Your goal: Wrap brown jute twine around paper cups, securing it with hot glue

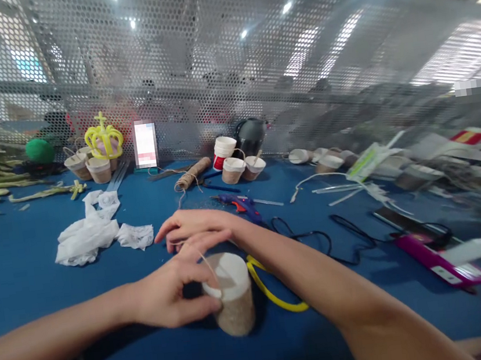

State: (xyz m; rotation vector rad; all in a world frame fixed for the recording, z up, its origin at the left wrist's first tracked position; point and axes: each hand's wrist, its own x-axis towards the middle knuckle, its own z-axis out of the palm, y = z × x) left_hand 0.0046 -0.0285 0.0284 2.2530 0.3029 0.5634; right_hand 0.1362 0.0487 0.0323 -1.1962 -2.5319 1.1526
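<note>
My left hand (179,289) is closed on the rim of a small pot (234,312), with thumb and fingertips pinching a white edge. The pot has a white top and a rough brown side, and it stands on the blue table. From the pot a thin string (208,261) arcs up toward my right hand (187,226), which reaches across to the left, beyond the left hand. Its fingers bend down around the string; their undersides are partly hidden. A yellow ring-shaped piece (276,298) lies beside the pot, partly under my right forearm.
Behind my hands lie a twine roll (193,173), a blue glue gun (240,204) and crumpled white cloth (87,237). Small pots (233,172), a yellow crown (104,141) and a phone (146,145) stand near the mesh panel. A purple box (441,260) and black cord are at right.
</note>
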